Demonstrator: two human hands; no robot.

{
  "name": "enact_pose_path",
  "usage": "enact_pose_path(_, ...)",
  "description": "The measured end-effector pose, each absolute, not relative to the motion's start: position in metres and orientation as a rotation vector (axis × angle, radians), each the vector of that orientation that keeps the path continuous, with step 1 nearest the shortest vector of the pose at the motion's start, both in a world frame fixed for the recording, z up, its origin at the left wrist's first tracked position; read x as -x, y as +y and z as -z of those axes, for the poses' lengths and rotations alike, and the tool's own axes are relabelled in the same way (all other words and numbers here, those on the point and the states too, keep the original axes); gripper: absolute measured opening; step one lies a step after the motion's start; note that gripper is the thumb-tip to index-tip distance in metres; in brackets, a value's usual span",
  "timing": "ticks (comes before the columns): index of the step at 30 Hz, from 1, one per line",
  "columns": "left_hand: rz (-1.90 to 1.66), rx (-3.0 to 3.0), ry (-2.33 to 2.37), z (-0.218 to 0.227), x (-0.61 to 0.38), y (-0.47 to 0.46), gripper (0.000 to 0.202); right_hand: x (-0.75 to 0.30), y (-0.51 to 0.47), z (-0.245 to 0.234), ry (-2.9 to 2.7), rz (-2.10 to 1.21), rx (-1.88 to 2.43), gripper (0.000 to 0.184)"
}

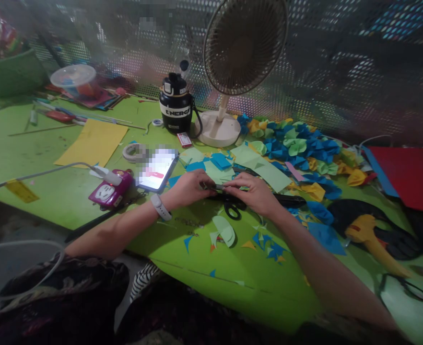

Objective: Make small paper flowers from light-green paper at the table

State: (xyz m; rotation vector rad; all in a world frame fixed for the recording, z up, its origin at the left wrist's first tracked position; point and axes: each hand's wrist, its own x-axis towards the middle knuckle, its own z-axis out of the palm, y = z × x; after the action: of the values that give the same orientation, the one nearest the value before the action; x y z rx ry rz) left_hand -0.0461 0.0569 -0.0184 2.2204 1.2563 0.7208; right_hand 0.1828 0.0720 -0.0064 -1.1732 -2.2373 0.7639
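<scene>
Though slim, greyish strip (pixel 219 187) between 2 hands (pixel 196 186) (pixel 251 189)

The light is dim, the phone screen (pixel 161 178) glares white, and the edges blur.

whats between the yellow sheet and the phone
A pale roll of tape lies between the yellow sheet and the phone, as the head view shows.

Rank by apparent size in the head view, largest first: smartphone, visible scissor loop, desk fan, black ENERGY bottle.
1. Desk fan
2. Black ENERGY bottle
3. Smartphone
4. Visible scissor loop
</scene>
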Motion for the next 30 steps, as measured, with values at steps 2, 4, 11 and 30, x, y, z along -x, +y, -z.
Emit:
enact_pose_path(2, -0.722, -2.214, 1.25, 0.0176, 0.0458, 0.0564, 0.016, -0.1828, 0.0721, 0.0065, -2.244, -0.744, 1.183, 0.021)
enact_pose_path(4, -0.725, -2.208, 1.247, 0.0171, 0.0454, 0.0562, 0.016, -0.1828, 0.0723, 0.0065, -2.254, -0.724, 1.19, 0.021)
enact_pose_path(11, -0.717, -2.194, 1.259, 0.0175, 0.0453, 0.0565, 0.017, -0.1831, 0.0724, 0.0057, -2.272, -0.734, 1.153, 0.021)
enact_pose_path(30, -0.715, -2.2, 1.256, 0.0176, 0.0457, 0.0567, 0.016, -0.1802, 0.0705, 0.0072, -2.384, -0.509, 1.136, 0.02)
